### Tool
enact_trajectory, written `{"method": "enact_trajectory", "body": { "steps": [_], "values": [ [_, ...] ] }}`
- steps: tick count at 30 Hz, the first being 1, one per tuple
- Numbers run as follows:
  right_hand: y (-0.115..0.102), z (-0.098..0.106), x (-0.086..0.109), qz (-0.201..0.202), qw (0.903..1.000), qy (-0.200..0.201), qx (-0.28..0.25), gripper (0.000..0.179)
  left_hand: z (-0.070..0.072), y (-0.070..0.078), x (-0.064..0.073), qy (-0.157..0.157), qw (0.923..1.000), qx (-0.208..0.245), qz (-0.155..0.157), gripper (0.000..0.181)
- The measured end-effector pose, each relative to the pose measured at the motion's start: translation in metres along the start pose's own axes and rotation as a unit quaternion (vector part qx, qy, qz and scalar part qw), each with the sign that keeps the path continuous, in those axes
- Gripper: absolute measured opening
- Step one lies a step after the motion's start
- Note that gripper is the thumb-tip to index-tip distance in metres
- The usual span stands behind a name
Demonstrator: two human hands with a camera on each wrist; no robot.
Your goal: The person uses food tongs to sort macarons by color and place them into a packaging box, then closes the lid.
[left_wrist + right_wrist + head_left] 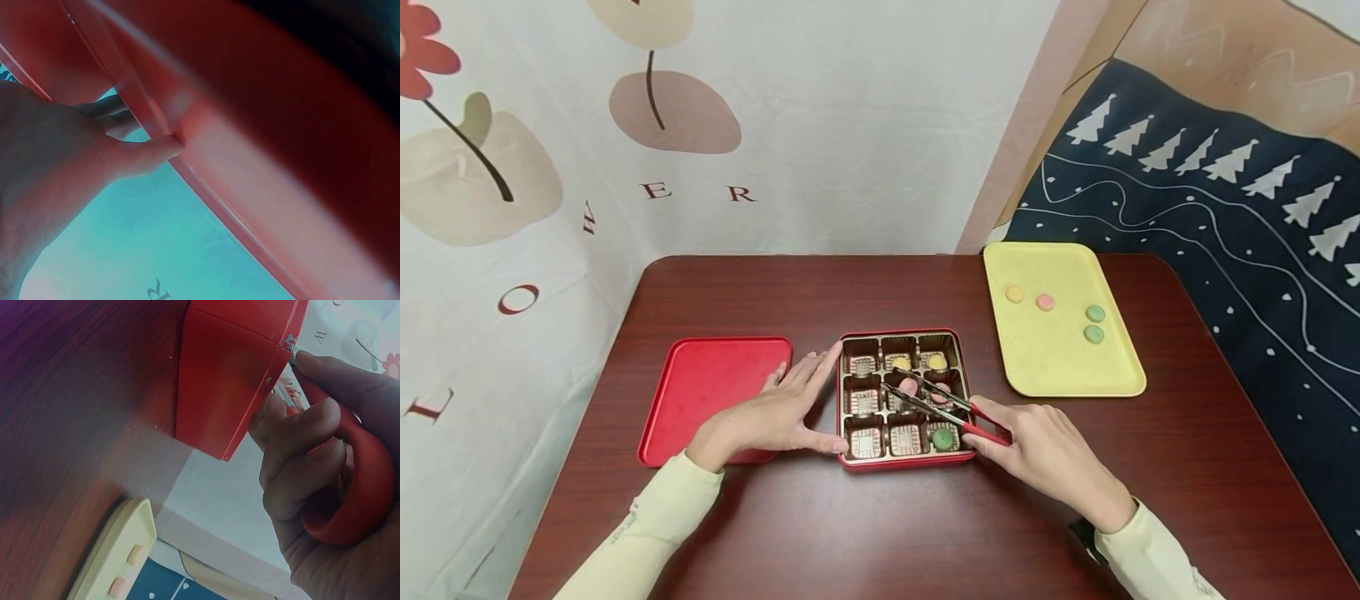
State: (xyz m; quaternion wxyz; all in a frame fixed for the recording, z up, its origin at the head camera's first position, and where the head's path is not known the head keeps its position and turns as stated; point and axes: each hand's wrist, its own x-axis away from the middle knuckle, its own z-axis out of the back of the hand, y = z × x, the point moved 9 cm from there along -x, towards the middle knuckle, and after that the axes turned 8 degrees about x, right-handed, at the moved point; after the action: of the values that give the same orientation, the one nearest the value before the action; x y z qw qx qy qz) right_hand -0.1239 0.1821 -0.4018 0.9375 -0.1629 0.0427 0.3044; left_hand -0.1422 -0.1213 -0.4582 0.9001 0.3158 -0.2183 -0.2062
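A red box [906, 463] with a gold tray of several compartments stands mid-table. My right hand [1048, 454] grips red-handled tongs [992, 429], whose tips are around a pink macaron [908, 387] at the centre compartment; whether it touches the bottom I cannot tell. Another pink macaron [940, 392] sits behind the tongs, in the compartment to the right. Yellow macarons [937, 362] lie in the back middle and back right compartments, a green macaron [942, 439] in the front right one. My left hand [775, 412] rests against the box's left side, fingers extended and thumb at the front corner.
A red lid or tray [700, 400] lies at the left, partly beneath my left hand and wrist. The yellow tray [1045, 367] at the back right holds a yellow macaron [1014, 294], a pink one [1045, 302] and two green ones [1094, 323]. Printed cloth hangs behind the table.
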Motion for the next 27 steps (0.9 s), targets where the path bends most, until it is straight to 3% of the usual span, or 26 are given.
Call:
{"method": "enact_trajectory", "body": {
  "steps": [17, 27],
  "values": [
    [-0.0010, -0.0029, 0.0002, 0.000, 1.0000, 0.003, 0.006, 0.049, 0.0004, 0.0010, -0.0013, 0.000, 1.0000, -0.001, -0.003, 0.141],
    [0.0022, -0.0050, 0.0021, -0.009, 0.9998, -0.001, 0.020, 0.063, -0.0007, -0.0001, -0.0001, -0.001, 1.0000, 0.002, 0.000, 0.141]
  ]
}}
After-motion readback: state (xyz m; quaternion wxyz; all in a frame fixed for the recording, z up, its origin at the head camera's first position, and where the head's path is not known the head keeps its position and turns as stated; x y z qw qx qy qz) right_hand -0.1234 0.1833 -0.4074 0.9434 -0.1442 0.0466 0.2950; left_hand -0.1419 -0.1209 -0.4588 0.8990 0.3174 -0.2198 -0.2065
